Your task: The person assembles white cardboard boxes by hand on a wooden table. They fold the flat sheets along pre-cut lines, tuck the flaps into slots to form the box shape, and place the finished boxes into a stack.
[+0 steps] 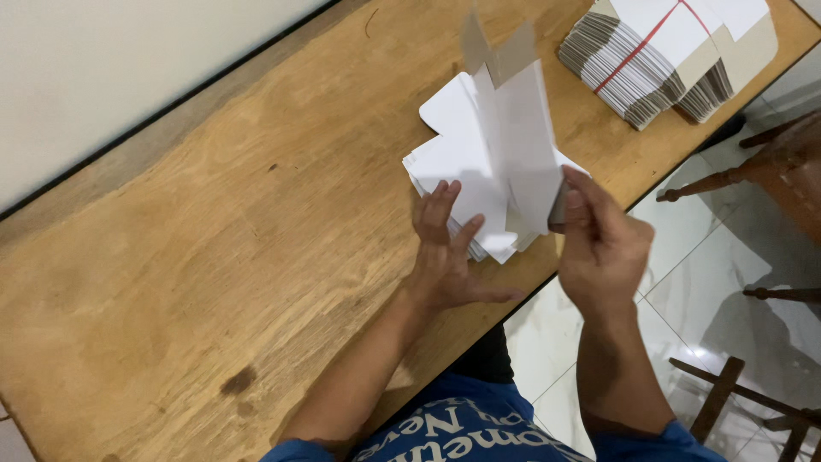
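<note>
My right hand (601, 241) grips the lower edge of a flat white cardboard box blank (517, 137) and holds it upright above the table, its grey-brown flaps pointing up. My left hand (446, 252) rests with fingers spread on a loose stack of white box blanks (453, 158) lying on the wooden table (197, 257), touching the stack's near edge. The raised blank hides part of the stack behind it.
A tall bundle of flat box blanks (667, 51) tied with a red band lies at the table's far right corner. Dark wooden chair parts (753, 171) stand on the white tiled floor to the right. A pale wall runs along the table's far side.
</note>
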